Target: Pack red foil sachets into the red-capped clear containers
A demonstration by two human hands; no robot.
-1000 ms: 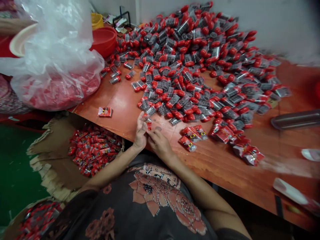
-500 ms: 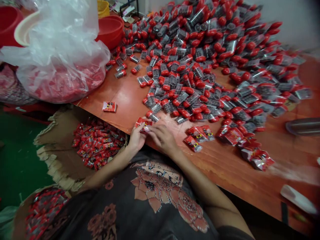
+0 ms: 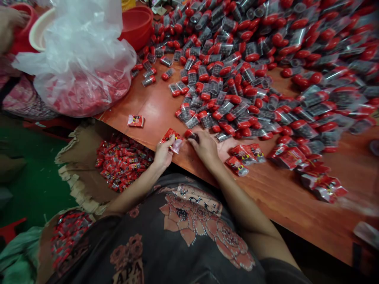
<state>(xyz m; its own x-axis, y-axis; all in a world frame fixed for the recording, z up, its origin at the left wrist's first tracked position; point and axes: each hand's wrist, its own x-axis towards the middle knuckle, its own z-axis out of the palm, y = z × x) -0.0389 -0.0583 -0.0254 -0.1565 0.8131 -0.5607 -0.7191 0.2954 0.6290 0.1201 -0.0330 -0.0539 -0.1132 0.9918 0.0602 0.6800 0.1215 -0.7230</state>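
Observation:
Pinched in my left hand (image 3: 163, 154) is a small red printed packet (image 3: 171, 138) with a clear lower part, held above the table edge. My right hand (image 3: 205, 149) has its fingers closed on a small clear tube with a red cap (image 3: 191, 135), at the near side of a large heap of such red-capped tubes (image 3: 225, 90). The tubes look dark inside. Another red packet (image 3: 136, 120) lies alone on the table to the left. Several filled red packets (image 3: 245, 156) lie right of my right hand.
A clear bag of red packets (image 3: 85, 90) stands at the back left beside a red basin (image 3: 136, 25). Below the table edge, a torn carton (image 3: 72, 156) holds many filled packets (image 3: 124, 161). Another person's hand (image 3: 12, 27) shows at the far left.
My right hand has left the packet and closed on a red-capped tube from the heap's edge. My left hand still holds the packet. The view has shifted, and another person's hand has appeared.

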